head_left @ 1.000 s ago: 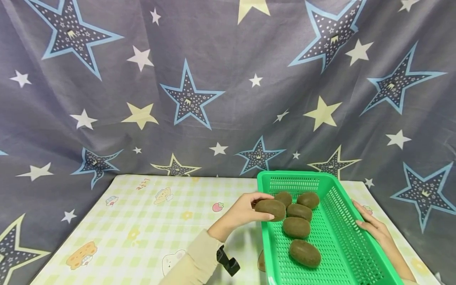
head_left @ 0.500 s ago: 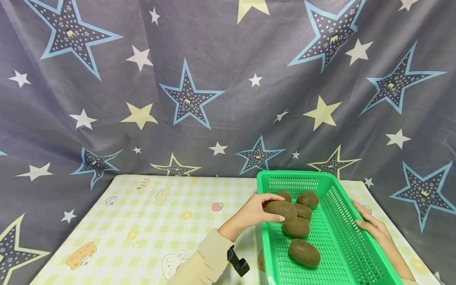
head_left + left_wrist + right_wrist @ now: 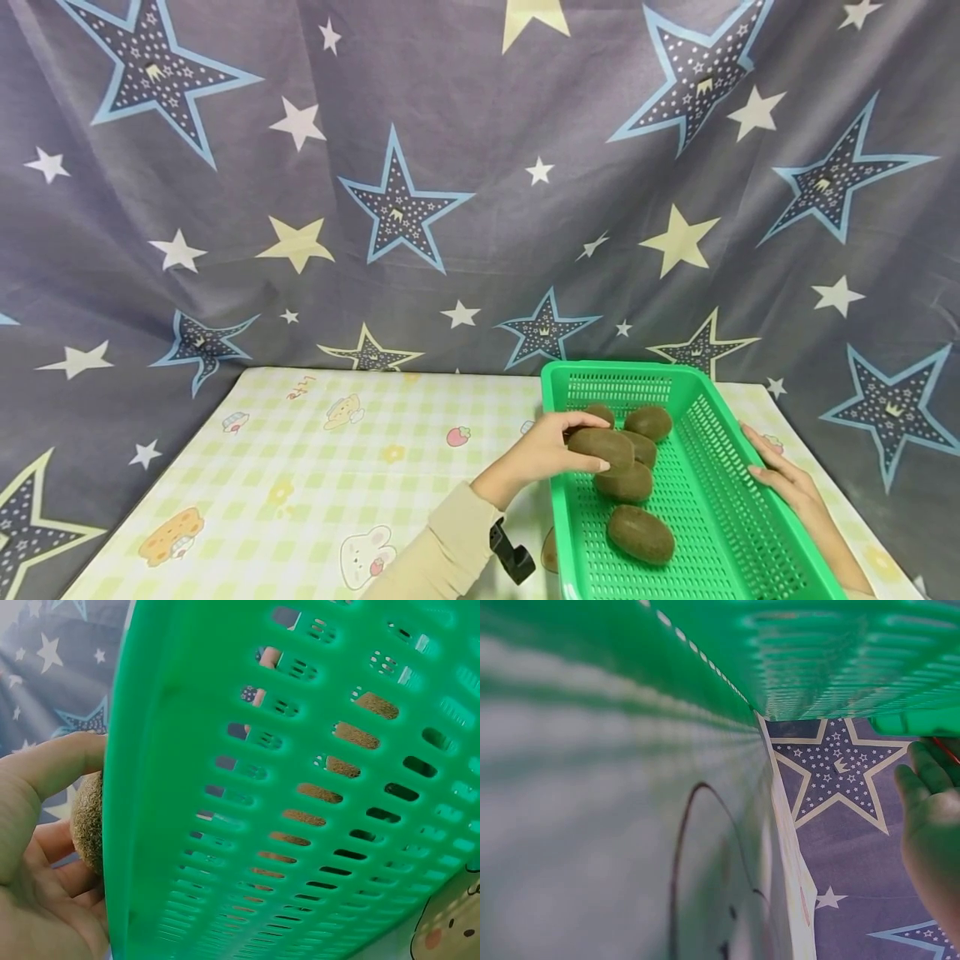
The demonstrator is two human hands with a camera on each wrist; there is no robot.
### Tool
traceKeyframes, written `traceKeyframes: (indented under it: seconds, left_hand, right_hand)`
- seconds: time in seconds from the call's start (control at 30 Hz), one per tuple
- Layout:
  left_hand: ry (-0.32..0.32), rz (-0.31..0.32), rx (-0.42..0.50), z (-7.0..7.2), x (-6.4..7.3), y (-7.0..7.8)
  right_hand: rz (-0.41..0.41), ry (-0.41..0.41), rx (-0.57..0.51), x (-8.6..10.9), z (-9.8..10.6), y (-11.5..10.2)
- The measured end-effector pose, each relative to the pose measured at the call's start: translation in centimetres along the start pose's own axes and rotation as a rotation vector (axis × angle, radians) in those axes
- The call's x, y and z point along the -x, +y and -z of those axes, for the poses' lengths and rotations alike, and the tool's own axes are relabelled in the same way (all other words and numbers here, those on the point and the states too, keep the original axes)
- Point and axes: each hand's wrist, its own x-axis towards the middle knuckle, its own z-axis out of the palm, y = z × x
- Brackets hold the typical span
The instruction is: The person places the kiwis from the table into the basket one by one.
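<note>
My left hand grips a brown kiwi between thumb and fingers, over the left part of a green plastic basket. In the left wrist view the held kiwi shows partly beyond the basket's rim. Several kiwis lie inside: one alone at the front, one at the back right, and others partly hidden by the hand and the held kiwi. On the right side, my right hand rests against the basket's rim with fairly straight fingers; in the right wrist view its fingers touch the rim.
The basket stands at the right of a table with a green-checked cloth. A grey curtain with stars hangs right behind the table. A black wrist mount sits on my left sleeve, near the basket's left wall.
My left hand has moved rightward with the kiwi, from the basket's left rim to above the kiwis inside. The right hand and the basket stay in place.
</note>
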Motion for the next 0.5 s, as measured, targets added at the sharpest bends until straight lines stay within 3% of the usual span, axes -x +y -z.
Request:
traceKeyframes:
  seconds: [0.07,0.27,0.5]
  left_hand:
    - [0.004,0.003,-0.014,0.0,-0.3,-0.9]
    - [0.003,-0.014,-0.014,0.3,-0.5,-1.5]
    - [0.029,-0.033,-0.045,1.3,0.7,-1.7]
  right_hand:
    - [0.003,0.003,-0.007,-0.1,0.0,0.0]
    - [-0.004,-0.019,-0.067,-0.2,-0.1,0.1]
    - [-0.029,-0.038,-0.099,-0.1,0.0,0.4]
